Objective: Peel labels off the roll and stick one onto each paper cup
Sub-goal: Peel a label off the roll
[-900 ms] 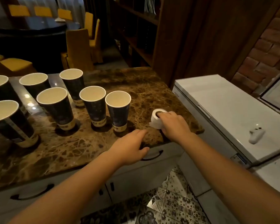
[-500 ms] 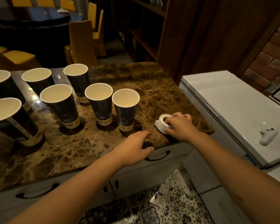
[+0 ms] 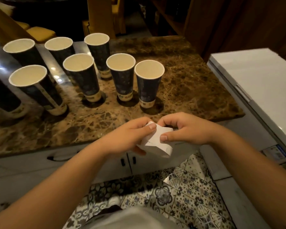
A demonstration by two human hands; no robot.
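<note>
The small white paper label roll [image 3: 157, 141] is held in the air just off the front edge of the brown marble counter [image 3: 188, 83]. Judged light, thin, easily creased; best taken by the loose end. It is pinched by the left hand [image 3: 127, 138] and right hand [image 3: 185, 129], thumbs pressed on top. The dark paper cups [image 3: 149, 83] stand unlabelled near the front edge.

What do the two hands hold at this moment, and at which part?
Both hold the label roll. The left hand pinches its loose end at the top; the right hand grips the roll's right side, thumb on its front.
</note>
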